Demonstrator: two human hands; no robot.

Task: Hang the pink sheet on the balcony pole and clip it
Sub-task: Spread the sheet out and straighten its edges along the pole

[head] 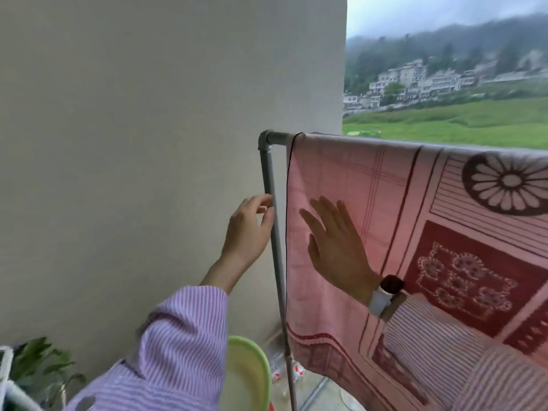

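The pink sheet [370, 185] with dark red flower patterns hangs draped over the grey horizontal pole [280, 137] of a pipe rack. My right hand [335, 247] lies flat against the sheet near its left edge, fingers straight and spread. My left hand [249, 229] is at the rack's upright post [274, 232], with thumb and fingertips curled against it. No clip shows on the sheet or in either hand.
A plain wall [133, 143] stands close on the left behind the post. A green basin [252, 378] sits low by the post's foot, with plastic bottles [278, 369] on the floor. A leafy plant [38, 366] is at the bottom left. Fields and houses lie beyond the balcony.
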